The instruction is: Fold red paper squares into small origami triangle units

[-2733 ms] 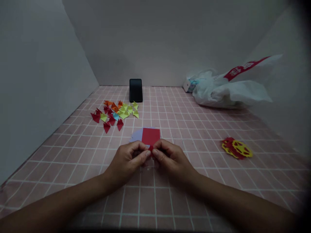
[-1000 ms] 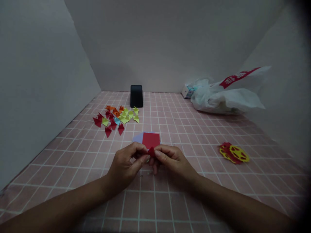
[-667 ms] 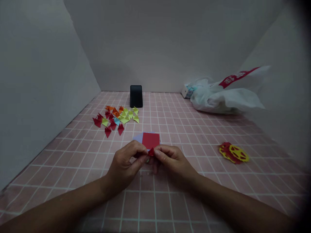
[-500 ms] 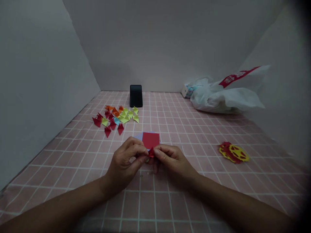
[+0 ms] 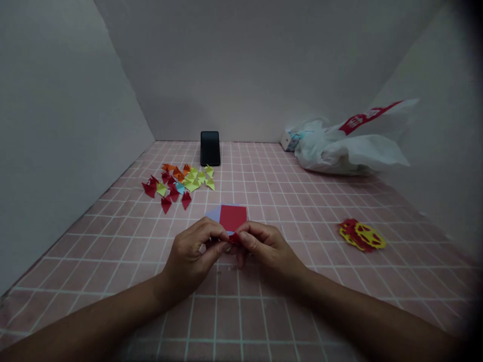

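Between my fingertips is a small folded red paper piece [image 5: 234,238], mostly covered by the fingers. My left hand [image 5: 196,247] pinches its left side with thumb and forefinger. My right hand [image 5: 269,250] grips the right side in the same way, its other fingers curled beneath. Just beyond the fingertips lies a square of red paper [image 5: 233,217], on top of pale lilac paper [image 5: 213,213] that sticks out to the left.
Several folded paper birds [image 5: 174,193] in red, orange, yellow and blue lie at the left. Behind them a black phone [image 5: 210,149] leans upright. To the right are red and yellow cut-out discs [image 5: 370,236]. A white plastic bag [image 5: 339,153] and a box [image 5: 289,141] stand at the back.
My fingers have shifted slightly over the folded red paper, and less of it shows between them. The left fingers sit a little lower and flatter. The surrounding things stay put.
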`<state>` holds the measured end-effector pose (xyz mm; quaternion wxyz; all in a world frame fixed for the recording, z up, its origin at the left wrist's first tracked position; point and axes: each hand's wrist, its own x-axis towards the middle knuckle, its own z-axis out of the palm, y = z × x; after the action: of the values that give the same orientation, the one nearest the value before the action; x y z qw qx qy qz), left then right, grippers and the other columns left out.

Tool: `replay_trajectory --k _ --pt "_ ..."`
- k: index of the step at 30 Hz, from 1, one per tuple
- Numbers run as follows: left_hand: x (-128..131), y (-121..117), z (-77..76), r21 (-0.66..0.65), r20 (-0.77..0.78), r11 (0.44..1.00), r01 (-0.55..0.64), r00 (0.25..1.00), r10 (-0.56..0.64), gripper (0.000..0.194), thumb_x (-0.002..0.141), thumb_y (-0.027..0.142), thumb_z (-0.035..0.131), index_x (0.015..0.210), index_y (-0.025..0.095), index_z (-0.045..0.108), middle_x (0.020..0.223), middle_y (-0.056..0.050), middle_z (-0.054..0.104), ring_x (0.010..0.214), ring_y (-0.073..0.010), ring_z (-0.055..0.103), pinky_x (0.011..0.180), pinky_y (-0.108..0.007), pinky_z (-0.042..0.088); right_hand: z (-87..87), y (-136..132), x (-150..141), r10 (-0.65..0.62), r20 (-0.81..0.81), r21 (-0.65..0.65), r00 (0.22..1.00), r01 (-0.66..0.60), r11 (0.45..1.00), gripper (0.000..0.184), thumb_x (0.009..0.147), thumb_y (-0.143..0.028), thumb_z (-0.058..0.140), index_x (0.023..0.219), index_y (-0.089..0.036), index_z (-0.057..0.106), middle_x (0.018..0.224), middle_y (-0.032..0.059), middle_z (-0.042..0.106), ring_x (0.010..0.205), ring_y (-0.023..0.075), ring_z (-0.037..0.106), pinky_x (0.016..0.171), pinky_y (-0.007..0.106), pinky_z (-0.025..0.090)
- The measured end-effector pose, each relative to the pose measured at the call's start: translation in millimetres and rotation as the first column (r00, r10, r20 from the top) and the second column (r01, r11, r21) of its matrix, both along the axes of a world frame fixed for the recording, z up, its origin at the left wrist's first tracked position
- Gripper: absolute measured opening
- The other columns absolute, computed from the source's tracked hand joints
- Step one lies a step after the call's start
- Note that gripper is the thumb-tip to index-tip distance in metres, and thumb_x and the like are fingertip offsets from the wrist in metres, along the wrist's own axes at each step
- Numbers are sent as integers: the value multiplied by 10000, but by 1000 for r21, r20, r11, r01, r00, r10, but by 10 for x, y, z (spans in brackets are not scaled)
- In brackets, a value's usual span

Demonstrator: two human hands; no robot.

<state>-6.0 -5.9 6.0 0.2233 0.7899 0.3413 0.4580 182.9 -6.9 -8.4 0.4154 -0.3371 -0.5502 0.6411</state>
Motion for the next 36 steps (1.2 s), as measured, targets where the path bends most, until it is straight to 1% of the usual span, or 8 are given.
replay_trajectory --k 3,8,14,17,22,24,29,36 --pt "-4 0 -2 5 -1 1000 -8 1000 8 152 839 20 645 864 168 627 807 -15 657 761 -126 624 694 -240 504 8 5 2 6 -14 -1 1000 -6 1000 275 910 -420 608 813 -163 621 687 -9 624 542 90 580 550 231 458" --pt "-7 -6 -5 26 -6 1000 14 1000 -14 141 851 39 635 878 177 627 816 -18 676 764 -133 646 703 -248 522 -3 11 20 6 47 23 999 -7 1000 311 944 -421 559 773 -166 612 618 -12 611 564 102 582 577 234 465" --pt "-23 -8 -18 41 -40 999 -10 999 11 116 868 57 619 880 172 624 799 -24 678 744 -138 645 688 -253 516 -11 9 19 -2 45 16 999 1 1000 290 933 -420 573 804 -165 622 690 -4 629 561 98 589 567 235 469" --pt "-21 -13 -26 30 -54 1000 -4 999 5 126 865 44 612 884 169 617 794 -21 675 740 -135 642 684 -249 508 0 8 15 -9 64 46 998 6 999 294 945 -397 550 777 -166 620 650 -9 608 554 97 577 564 235 455" --pt "-7 -26 -37 5 -46 1000 -21 999 21 183 853 48 635 976 182 616 830 -8 678 745 -123 639 677 -231 509 22 5 9 -27 99 76 995 19 997 307 960 -374 515 748 -170 602 623 -8 586 555 105 569 573 249 444" --pt "-3 -21 -35 12 -33 1000 13 999 -12 202 860 39 625 998 187 622 853 -9 684 773 -121 644 709 -232 515 32 1 7 -22 103 75 994 15 997 316 961 -381 508 740 -173 595 617 -9 581 557 108 564 579 254 444" --pt "1 -9 -13 28 -4 994 109 994 -109 172 883 17 580 932 172 635 843 -26 668 802 -126 641 746 -246 517 43 -7 1 -41 123 76 992 31 997 321 953 -402 517 736 -175 584 609 -17 570 561 107 546 575 248 434" --pt "16 0 -21 25 -11 997 79 997 -78 167 853 1 592 893 156 640 841 -38 670 801 -133 639 728 -241 506 12 11 6 -44 112 88 993 34 996 265 950 -361 538 776 -170 598 634 -13 586 558 103 559 569 240 439"
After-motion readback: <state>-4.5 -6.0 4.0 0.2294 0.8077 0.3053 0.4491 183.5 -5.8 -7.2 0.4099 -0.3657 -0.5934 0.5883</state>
